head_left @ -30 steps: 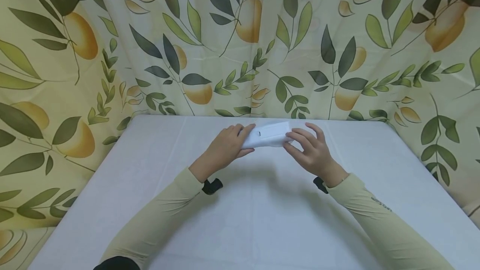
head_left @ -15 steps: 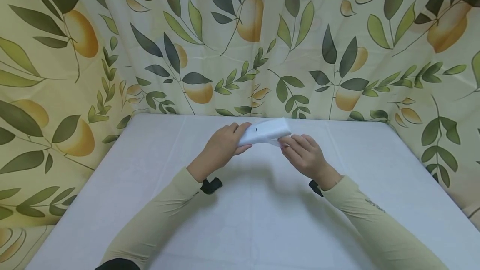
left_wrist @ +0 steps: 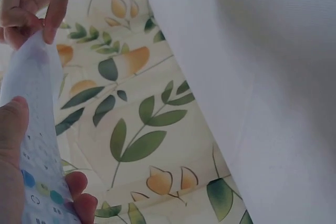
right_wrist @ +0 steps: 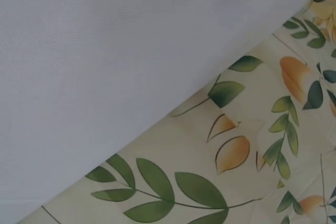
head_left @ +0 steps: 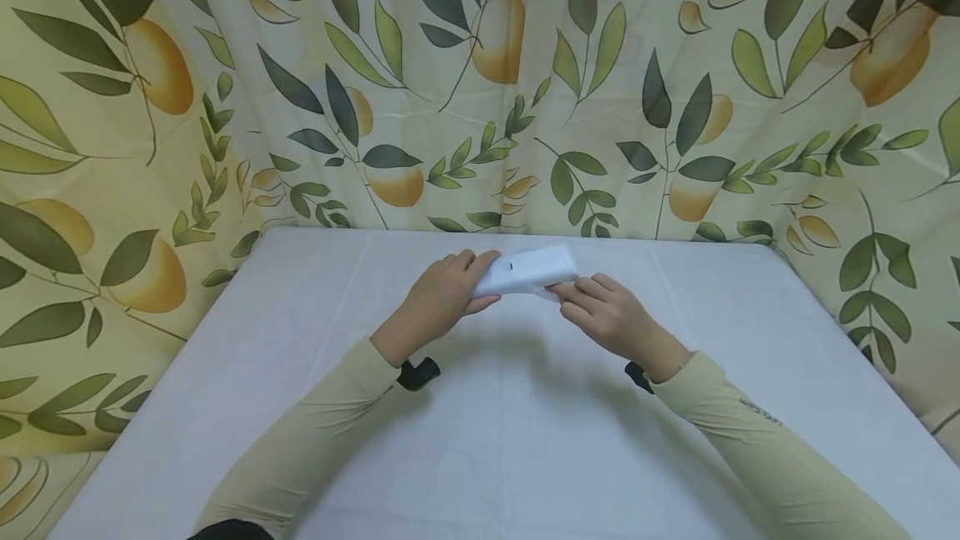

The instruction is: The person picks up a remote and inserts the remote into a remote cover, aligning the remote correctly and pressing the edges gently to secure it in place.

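Note:
A white remote control (head_left: 528, 267) is held above the table, tilted with its far right end higher. My left hand (head_left: 437, 300) grips its left end, thumb on one side and fingers on the other. In the left wrist view its button face (left_wrist: 41, 182) shows blue, yellow and teal buttons through a translucent plastic sleeve (left_wrist: 35, 66). My right hand (head_left: 609, 317) pinches the loose end of that sleeve at the remote's right end, fingers curled. The right wrist view shows neither hand nor remote.
A white cloth covers the table (head_left: 502, 440). Behind and to the sides hangs a curtain (head_left: 450, 148) printed with leaves and orange fruit. Black straps with small devices (head_left: 418, 374) sit on both wrists.
My right hand's fingers have moved from the remote's end face to a pinch on the sleeve below it, slightly lower and leftward. The remote has tilted a little; the left grip stays.

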The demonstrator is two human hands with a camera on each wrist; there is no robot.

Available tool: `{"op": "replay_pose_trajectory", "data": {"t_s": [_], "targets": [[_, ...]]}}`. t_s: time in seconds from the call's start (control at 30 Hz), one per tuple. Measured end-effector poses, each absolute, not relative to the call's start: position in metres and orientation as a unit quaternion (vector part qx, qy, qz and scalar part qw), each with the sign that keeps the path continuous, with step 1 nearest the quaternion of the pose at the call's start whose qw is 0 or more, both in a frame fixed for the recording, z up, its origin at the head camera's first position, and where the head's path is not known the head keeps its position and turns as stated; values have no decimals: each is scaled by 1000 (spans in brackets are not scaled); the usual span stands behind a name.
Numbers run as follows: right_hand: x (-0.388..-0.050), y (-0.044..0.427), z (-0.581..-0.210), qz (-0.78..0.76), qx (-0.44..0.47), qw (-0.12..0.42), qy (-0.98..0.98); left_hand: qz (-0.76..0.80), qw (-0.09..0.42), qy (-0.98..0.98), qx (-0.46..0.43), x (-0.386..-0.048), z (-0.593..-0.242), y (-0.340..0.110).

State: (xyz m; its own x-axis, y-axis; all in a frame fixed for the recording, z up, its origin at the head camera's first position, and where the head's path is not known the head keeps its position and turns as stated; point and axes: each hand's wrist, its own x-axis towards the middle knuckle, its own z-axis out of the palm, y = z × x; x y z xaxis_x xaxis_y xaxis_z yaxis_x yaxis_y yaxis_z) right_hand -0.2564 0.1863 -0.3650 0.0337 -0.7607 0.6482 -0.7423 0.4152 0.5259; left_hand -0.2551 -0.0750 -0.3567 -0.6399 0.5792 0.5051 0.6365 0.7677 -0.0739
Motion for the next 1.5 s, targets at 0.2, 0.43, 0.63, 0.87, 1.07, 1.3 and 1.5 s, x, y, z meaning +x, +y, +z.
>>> {"op": "replay_pose_trajectory", "data": {"t_s": [0.2, 0.43, 0.63, 0.87, 1.07, 1.3, 1.5], "targets": [[-257, 191, -362, -31, 554, 466, -689, -50, 272, -900, -337, -255, -358, -76], [-258, 196, -364, -39, 574, 422, -700, -38, 274, -904, -325, -256, -361, -79], [-255, 197, -363, 10, 574, 380, -725, -50, 259, -909, -323, -256, -364, -79], [-258, 198, -358, 77, 547, 389, -737, -31, 290, -906, -308, -256, -371, -80], [-257, 199, -360, 22, 538, 403, -740, -17, 304, -905, -297, -258, -379, -79], [-254, 193, -373, -55, 543, 395, -739, -24, 294, -912, -286, -254, -378, -79], [-253, 190, -377, -91, 531, 400, -742, -10, 303, -910, -282, -252, -377, -79]]}}
